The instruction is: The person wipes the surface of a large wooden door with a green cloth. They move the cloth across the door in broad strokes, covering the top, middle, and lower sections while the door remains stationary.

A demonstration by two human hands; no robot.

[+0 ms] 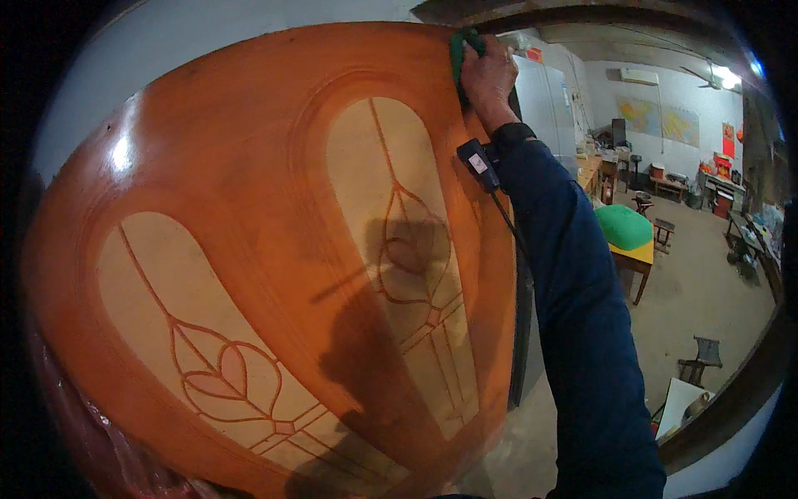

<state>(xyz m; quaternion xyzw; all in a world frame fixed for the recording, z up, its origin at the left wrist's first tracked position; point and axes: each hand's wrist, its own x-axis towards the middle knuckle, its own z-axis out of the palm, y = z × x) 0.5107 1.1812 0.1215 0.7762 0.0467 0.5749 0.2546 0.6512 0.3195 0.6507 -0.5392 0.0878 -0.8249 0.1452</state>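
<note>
My right hand (489, 73) reaches up to the top corner of an orange-brown wooden door (249, 156) and presses a green cloth (461, 56) against its edge. The door has two long arched cream panels (149, 268) with heart and line patterns. A dark sleeve covers the right arm, and a small black device (479, 164) with a cable is strapped near the wrist. A shadow falls across the door's lower middle. My left hand is out of view.
Through the doorway at right stands a yellow-topped table (639, 254) with a green rounded object (623, 226) on it. Stools (662, 232), benches and a wooden worktable are farther back. A grey refrigerator-like cabinet (545, 100) is beyond the door's edge. Pinkish plastic sheeting (106, 436) lies at lower left.
</note>
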